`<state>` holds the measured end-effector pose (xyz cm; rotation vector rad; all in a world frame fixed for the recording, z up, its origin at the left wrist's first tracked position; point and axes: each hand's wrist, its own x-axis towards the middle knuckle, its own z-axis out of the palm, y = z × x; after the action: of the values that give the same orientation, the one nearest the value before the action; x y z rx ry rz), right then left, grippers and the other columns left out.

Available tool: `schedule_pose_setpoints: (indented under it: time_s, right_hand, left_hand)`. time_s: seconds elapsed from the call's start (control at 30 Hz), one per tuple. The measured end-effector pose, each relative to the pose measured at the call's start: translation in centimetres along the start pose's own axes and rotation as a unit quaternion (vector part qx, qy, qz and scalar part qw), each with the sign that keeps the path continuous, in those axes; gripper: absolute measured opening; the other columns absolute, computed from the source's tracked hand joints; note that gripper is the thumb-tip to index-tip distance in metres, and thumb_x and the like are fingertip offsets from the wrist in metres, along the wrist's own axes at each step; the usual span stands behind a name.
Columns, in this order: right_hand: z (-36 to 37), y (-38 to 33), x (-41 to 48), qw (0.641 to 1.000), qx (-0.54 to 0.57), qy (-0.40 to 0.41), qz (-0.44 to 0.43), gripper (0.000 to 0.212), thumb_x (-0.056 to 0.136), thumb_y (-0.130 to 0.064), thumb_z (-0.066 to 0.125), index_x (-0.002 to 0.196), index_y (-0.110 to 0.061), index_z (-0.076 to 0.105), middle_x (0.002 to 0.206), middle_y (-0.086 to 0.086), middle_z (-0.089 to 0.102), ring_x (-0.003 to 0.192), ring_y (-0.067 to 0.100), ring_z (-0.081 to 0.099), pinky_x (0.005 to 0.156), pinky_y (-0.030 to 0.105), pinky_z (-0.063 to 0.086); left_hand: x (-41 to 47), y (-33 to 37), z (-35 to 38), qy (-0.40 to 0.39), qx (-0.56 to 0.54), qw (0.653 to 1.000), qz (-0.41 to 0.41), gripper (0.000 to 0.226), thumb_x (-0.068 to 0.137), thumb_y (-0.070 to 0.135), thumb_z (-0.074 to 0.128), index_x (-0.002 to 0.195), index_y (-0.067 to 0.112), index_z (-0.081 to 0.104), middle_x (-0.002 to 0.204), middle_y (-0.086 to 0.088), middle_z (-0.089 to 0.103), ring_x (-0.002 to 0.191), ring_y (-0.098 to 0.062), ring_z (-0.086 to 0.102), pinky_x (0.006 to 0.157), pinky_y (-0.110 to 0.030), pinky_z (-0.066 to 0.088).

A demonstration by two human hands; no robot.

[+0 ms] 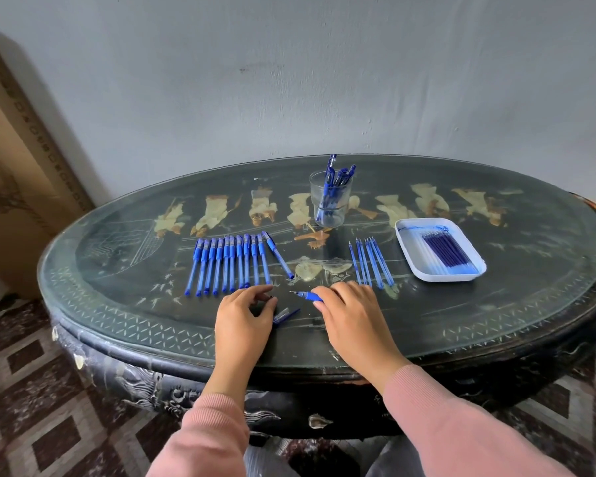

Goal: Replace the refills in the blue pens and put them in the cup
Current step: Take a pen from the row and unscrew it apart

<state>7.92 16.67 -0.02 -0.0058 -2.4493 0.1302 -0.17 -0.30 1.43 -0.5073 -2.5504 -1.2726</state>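
Observation:
My right hand (353,316) holds an uncapped blue pen (307,296), its tip pointing left. My left hand (246,313) lies beside it with fingers curled, a small dark piece at the fingertips; I cannot tell if it grips it. A blue pen cap (285,315) lies on the table between the hands. Several capped blue pens (229,263) lie in a row at left. Several loose refills (370,261) lie right of centre. A clear cup (330,201) behind them holds several blue pens. A white tray (406,249) at right holds refills (446,251).
The dark oval table (496,304) has a glass top and stands against a grey wall. A cardboard box (18,173) leans at the left. Patterned floor tiles (31,407) show below the table's front edge.

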Motion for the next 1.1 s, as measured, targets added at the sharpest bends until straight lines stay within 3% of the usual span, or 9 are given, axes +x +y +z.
schedule_pose_setpoints:
  time_s: [0.1,0.23,0.33,0.43,0.57,0.77,0.87,1.1]
  right_hand:
    - [-0.2,-0.1,0.1,1.0,0.008,0.004,0.009,0.017,0.096,-0.025,0.056,0.108,-0.017,0.066,0.088,-0.003,0.06,0.077,0.016,0.055,0.072,0.031,0.047]
    - [-0.3,-0.1,0.2,0.998,0.038,0.026,0.031,0.022,0.1,-0.027,0.048,0.107,-0.016,0.067,0.09,-0.001,0.058,0.077,0.018,0.055,0.074,0.031,0.049]
    - [-1.1,0.1,0.9,0.989,0.09,0.065,0.094,0.028,0.097,-0.033,0.048,0.104,-0.017,0.07,0.093,-0.001,0.056,0.082,0.019,0.054,0.077,0.03,0.048]
    - [-2.8,-0.1,2.1,0.961,0.195,0.085,0.178,0.023,0.094,-0.035,0.056,0.101,-0.019,0.071,0.093,-0.005,0.054,0.081,0.012,0.054,0.073,0.023,0.046]
    - [-5.2,-0.6,3.2,0.905,0.325,0.07,0.267,0.008,0.088,-0.019,0.072,0.094,-0.014,0.073,0.084,-0.008,0.06,0.075,0.002,0.056,0.066,0.008,0.04]
    - [-6.6,-0.3,3.0,0.858,0.399,0.017,0.324,0.007,0.084,-0.024,0.075,0.088,-0.028,0.071,0.082,-0.007,0.069,0.078,0.006,0.063,0.068,0.015,0.045]
    - [-7.5,-0.2,3.3,0.832,0.434,0.035,0.345,0.011,0.082,-0.024,0.077,0.088,-0.03,0.07,0.079,-0.01,0.071,0.076,0.007,0.065,0.069,0.018,0.049]
    - [-9.1,0.4,4.0,0.82,0.446,0.05,0.354,0.005,0.083,-0.024,0.076,0.083,-0.02,0.073,0.075,-0.011,0.072,0.07,0.003,0.064,0.068,0.019,0.05]
  left_hand:
    - [-0.2,0.3,-0.2,0.017,-0.034,0.999,-0.009,0.017,0.086,0.019,0.071,0.103,0.024,0.073,0.088,0.016,0.066,0.086,-0.007,0.061,0.083,-0.024,0.049]
    - [-0.6,0.8,-0.6,0.065,-0.079,0.995,0.014,0.016,0.087,0.012,0.07,0.101,0.02,0.072,0.096,0.01,0.067,0.09,0.0,0.06,0.081,-0.008,0.044]
    - [-0.8,1.5,-0.5,0.081,-0.071,0.992,0.071,0.023,0.085,0.006,0.071,0.103,0.02,0.07,0.099,0.008,0.067,0.096,-0.003,0.061,0.087,-0.016,0.046]
    - [-1.7,3.6,0.2,0.059,-0.119,0.987,0.093,0.026,0.084,0.007,0.072,0.105,0.021,0.069,0.102,0.011,0.067,0.097,-0.005,0.062,0.084,-0.01,0.044]
    - [-3.1,6.2,2.2,-0.037,-0.219,0.974,0.052,0.036,0.082,0.014,0.076,0.115,0.022,0.066,0.105,0.013,0.068,0.101,-0.004,0.064,0.085,-0.013,0.048]
    - [-3.9,7.6,4.1,-0.07,-0.303,0.95,-0.021,0.015,0.085,0.009,0.073,0.094,0.02,0.071,0.087,0.007,0.074,0.084,-0.01,0.071,0.081,-0.031,0.057]
    - [-4.2,7.3,4.3,-0.07,-0.325,0.942,-0.045,0.016,0.084,0.008,0.073,0.093,0.02,0.072,0.087,0.006,0.075,0.086,-0.011,0.071,0.082,-0.028,0.055]
    - [-4.3,7.3,4.1,-0.073,-0.315,0.945,-0.049,0.019,0.081,0.003,0.075,0.087,0.021,0.072,0.083,0.01,0.074,0.08,-0.003,0.069,0.074,-0.01,0.049]
